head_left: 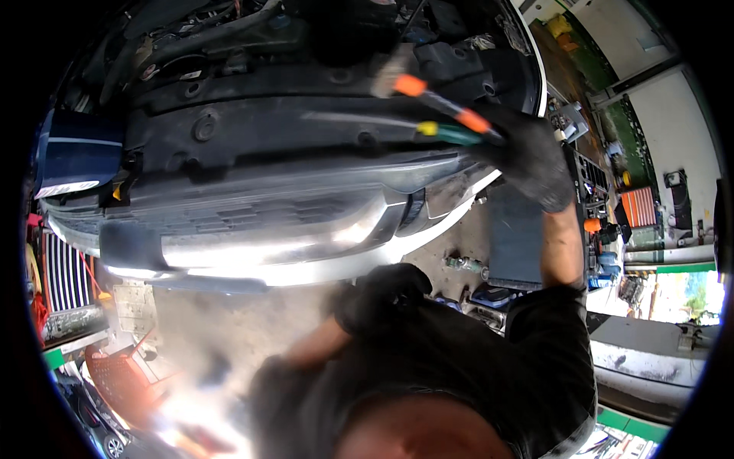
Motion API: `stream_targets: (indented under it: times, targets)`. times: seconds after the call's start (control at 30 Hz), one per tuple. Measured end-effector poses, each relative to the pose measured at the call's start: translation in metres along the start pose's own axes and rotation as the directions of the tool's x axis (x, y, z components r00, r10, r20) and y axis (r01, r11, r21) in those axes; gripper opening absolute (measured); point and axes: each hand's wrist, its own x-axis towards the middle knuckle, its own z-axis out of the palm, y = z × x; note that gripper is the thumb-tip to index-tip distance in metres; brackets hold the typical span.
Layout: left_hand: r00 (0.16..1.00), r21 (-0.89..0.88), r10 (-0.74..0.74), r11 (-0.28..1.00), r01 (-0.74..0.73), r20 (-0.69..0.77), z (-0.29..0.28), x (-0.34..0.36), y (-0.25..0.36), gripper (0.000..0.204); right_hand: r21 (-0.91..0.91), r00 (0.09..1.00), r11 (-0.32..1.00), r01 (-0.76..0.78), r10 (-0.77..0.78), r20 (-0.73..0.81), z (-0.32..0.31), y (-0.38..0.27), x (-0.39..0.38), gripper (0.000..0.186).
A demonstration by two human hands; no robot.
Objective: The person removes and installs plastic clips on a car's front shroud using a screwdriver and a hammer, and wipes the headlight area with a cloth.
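My right hand (531,157), in a black glove, is raised over the right front of a car with its engine bay exposed. It is closed around two tools at once. One is a hammer (443,103) with an orange and black handle, its blurred head pointing left. Below it, a screwdriver (455,134) with a green handle and yellow collar points left, its long shaft smeared by motion. Both tools hang above the black plastic cover (267,126) behind the grille. My left hand (382,294), also black-gloved, is close to my body, below the bumper (321,269); its fingers blend into the dark clothing.
A dark blue container (80,153) sits at the car's left front corner. Right of the bumper stands a dark flat-topped cart (516,222), with tools on the floor beside it. A reddish-orange plastic chair-like object (118,382) is at lower left.
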Motion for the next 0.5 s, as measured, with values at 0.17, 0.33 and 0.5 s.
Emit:
stream_targets:
  times: [0.17,0.33,0.5]
  targets:
    - [0.889,-0.500,-0.450,0.752,0.430,0.089,-0.007,-0.029,-0.005,0.018,0.174,0.952,0.959,-0.225,0.255,-0.170,-0.016,0.006,-0.097,0.029]
    - [0.807,-0.370,-0.549,0.719,0.589,0.217,-0.015,-0.047,-0.009,0.027,0.667,0.677,0.586,-0.460,0.718,-0.163,0.013,-0.021,-0.181,0.034]
    - [0.732,-0.686,-0.552,0.350,0.637,0.398,-0.016,-0.063,0.001,0.035,0.463,0.803,0.834,-0.301,0.484,-0.349,0.001,-0.014,-0.145,0.035]
